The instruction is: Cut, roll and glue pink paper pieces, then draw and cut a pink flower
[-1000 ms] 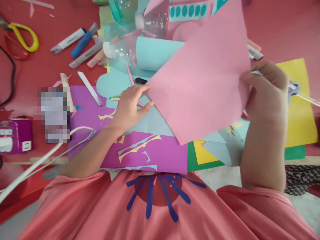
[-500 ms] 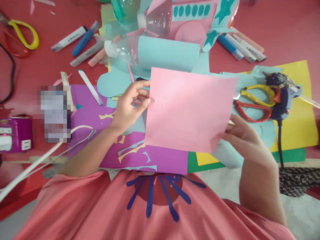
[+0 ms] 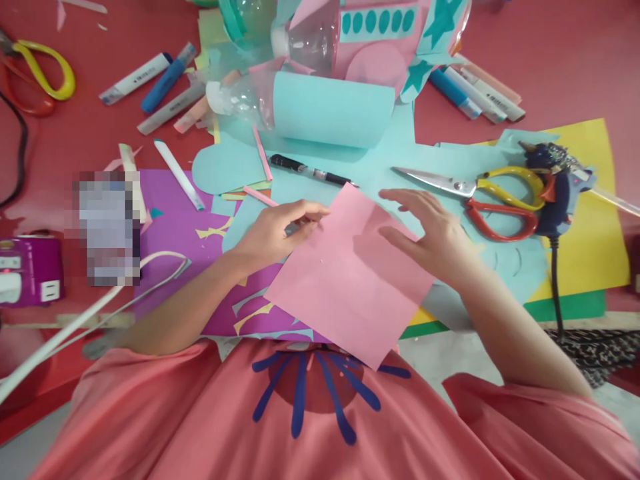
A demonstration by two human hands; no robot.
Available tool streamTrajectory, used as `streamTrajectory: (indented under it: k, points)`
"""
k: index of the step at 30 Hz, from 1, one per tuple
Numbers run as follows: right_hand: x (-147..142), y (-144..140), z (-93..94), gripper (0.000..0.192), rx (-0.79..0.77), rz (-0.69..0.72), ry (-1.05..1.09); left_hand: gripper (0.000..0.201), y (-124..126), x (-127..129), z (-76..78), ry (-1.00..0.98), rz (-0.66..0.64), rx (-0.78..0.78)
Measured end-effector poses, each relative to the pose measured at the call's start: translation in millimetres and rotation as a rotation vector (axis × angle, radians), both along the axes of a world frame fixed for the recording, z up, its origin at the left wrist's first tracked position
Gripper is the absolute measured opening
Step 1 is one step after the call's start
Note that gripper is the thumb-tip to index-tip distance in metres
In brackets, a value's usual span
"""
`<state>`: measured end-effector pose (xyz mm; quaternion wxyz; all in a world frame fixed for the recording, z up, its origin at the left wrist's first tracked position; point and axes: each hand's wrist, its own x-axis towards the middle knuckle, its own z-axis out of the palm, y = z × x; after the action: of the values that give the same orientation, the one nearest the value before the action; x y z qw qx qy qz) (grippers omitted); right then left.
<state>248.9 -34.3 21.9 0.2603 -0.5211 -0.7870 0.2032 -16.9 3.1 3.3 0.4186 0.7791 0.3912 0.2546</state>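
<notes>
Take the pink sheet (image 3: 345, 287) as your clock, with twelve pointing away from you. It lies turned cornerwise in front of you; the corner between five and six reaches past the near edge of the purple sheet (image 3: 170, 213) and over the front of your shirt (image 3: 220, 413).

Your left hand (image 3: 275, 232) is at ten, finger and thumb drawn to a narrow gap at the paper's edge; you cannot tell from here whether they pinch it. Your right hand (image 3: 437, 233), at two, is spread wide with nothing gripped, thumb and fingers well apart over the edge, throwing a shadow on the pink.

Mind the far side. The black pen (image 3: 313, 170) sits toward eleven, its tip right by the sheet's far corner. Past your right hand at two, the scissors (image 3: 463, 187) point back toward that corner; only a short stretch of light blue paper (image 3: 380, 168) parts their tip from the pen. Their handles crowd up against the glue gun (image 3: 563, 197). At twelve, the wrapped bottle (image 3: 333, 110) lies crosswise, with a strip of light blue between it and the pen.
</notes>
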Motion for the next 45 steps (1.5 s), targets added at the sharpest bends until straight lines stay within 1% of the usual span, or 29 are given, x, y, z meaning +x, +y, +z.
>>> streamTrajectory:
  k: [1, 3, 5, 7, 11, 14, 17, 19, 22, 24, 26, 27, 28, 30, 32, 34, 36, 37, 39, 40, 42, 45]
  points:
    - [-6, 4, -1.4, 0.034, -0.072, -0.007, 0.037, 0.026, -1, 0, -0.7, -0.001, -0.005, 0.026]
    - [-13, 10, -4.7, 0.019, -0.195, -0.057, 0.122, 0.024, -2, 0, -1.6, 0.007, 0.012, 0.060]
    - [-13, 16, -6.5, 0.004, -0.258, -0.136, 0.212, 0.021, -2, -1, -1.3, 0.015, 0.064, 0.091]
    - [-5, 21, -5.7, 0.007, -0.261, -0.243, 0.308, 0.023, 0, -3, 0.6, 0.020, 0.128, 0.144]
    - [18, 27, -2.5, 0.005, -0.208, -0.496, 0.567, 0.043, 2, -6, 4.2, 0.078, 0.232, 0.237]
    - [28, 22, -4.6, 0.007, -0.161, -0.577, 0.756, 0.054, 3, -7, 1.0, 0.035, 0.324, 0.285]
    - [29, 10, -8.5, 0.008, -0.172, -0.623, 0.820, 0.068, 4, -8, -5.6, -0.041, 0.400, 0.275]
    - [26, 0, -10.3, 0.009, -0.196, -0.658, 0.794, 0.070, 4, -8, -8.3, -0.052, 0.392, 0.237]
    - [20, -13, -12.5, 0.009, -0.227, -0.673, 0.784, 0.057, 4, -7, -7.5, -0.036, 0.291, 0.177]
    - [16, -20, -14.6, 0.008, -0.275, -0.659, 0.812, 0.048, 3, -6, -5.1, 0.024, 0.264, 0.157]
    - [14, -23, -17.0, 0.013, -0.316, -0.654, 0.834, 0.032, 3, -4, -2.4, 0.060, 0.278, 0.163]
    - [14, -24, -18.1, 0.016, -0.304, -0.654, 0.842, 0.025, 4, -4, -1.3, 0.070, 0.284, 0.176]
    - [15, -23, -18.6, 0.018, -0.262, -0.652, 0.844, 0.019, 5, -4, -0.4, 0.079, 0.285, 0.192]
    - [20, -21, -17.7, 0.015, -0.078, -0.641, 0.780, 0.015, 7, -5, 0.5, 0.109, 0.264, 0.226]
    - [26, -17, -13.8, 0.017, 0.134, -0.594, 0.591, 0.016, 10, -6, -0.3, 0.132, 0.223, 0.263]
    - [28, -14, -8.4, 0.021, 0.278, -0.481, 0.338, 0.016, 11, -7, -2.8, 0.147, 0.161, 0.308]
    - [24, -12, -4.6, 0.012, 0.332, -0.306, 0.122, 0.019, 11, -8, -6.1, 0.174, 0.103, 0.362]
    - [20, -11, -4.3, 0.018, 0.329, -0.208, 0.033, 0.020, 11, -8, -7.9, 0.194, 0.079, 0.391]
    - [8, -11, -7.5, 0.046, 0.283, -0.039, -0.122, 0.022, 10, -9, -10.8, 0.229, 0.042, 0.455]
    - [2, -12, -10.5, 0.057, 0.244, 0.025, -0.179, 0.022, 10, -9, -11.9, 0.240, 0.030, 0.488]
    - [-9, -16, -18.0, 0.070, 0.198, 0.100, -0.252, 0.024, 10, -9, -13.4, 0.260, 0.010, 0.533]
    - [-18, -23, -27.1, 0.079, 0.178, 0.114, -0.306, 0.025, 9, -9, -13.2, 0.312, -0.023, 0.546]
